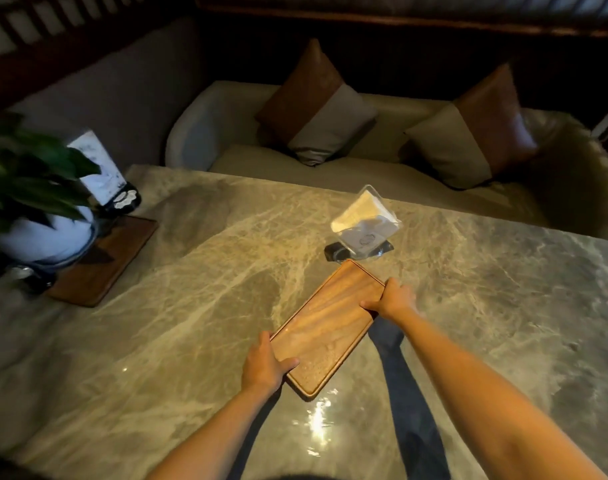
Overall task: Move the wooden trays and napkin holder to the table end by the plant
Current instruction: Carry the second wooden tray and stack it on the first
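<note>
A long wooden tray (326,327) lies diagonally on the marble table (191,306), near its middle. My left hand (266,367) grips the tray's near short end. My right hand (392,299) grips its far right corner. Just beyond the tray stands a clear napkin holder (364,225) with white napkins, tilted, on a dark base. A second wooden tray (105,261) lies at the left end, partly under the potted plant (32,202).
A white pot holds the plant at the left edge. A card in a dark stand (101,171) sits behind it. Beyond the table's far edge is a sofa with two brown and grey cushions (316,105).
</note>
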Tool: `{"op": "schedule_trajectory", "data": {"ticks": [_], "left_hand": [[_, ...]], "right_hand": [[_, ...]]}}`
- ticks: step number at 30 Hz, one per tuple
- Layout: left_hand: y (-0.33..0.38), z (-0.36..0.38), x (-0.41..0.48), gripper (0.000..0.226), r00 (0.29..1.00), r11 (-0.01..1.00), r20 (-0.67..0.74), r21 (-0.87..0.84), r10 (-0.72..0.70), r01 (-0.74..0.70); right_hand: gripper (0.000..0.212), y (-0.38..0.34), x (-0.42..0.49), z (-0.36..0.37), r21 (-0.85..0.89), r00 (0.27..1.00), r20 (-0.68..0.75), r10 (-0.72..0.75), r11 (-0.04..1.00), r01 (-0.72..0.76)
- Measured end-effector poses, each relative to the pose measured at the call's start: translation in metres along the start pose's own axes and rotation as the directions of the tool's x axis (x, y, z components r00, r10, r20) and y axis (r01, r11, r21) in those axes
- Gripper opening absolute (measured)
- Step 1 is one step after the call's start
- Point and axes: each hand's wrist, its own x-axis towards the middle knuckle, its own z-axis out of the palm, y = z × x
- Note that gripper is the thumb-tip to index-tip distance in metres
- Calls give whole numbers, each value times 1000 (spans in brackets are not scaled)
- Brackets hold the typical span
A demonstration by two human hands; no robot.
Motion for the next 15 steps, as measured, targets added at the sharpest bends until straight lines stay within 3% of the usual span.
{"op": "schedule_trajectory", "data": {"ticks": [5,15], "left_hand": [[-40,-57,13,61,995,997,-81,-60,-61,56],[-113,-152,51,64,974,977,-168,-179,-150,119]], "right_hand": [[70,-82,-5,24,-41,993,22,-116,992,116],[68,-230,-1,79,-87,977,76,-197,975,203]]}}
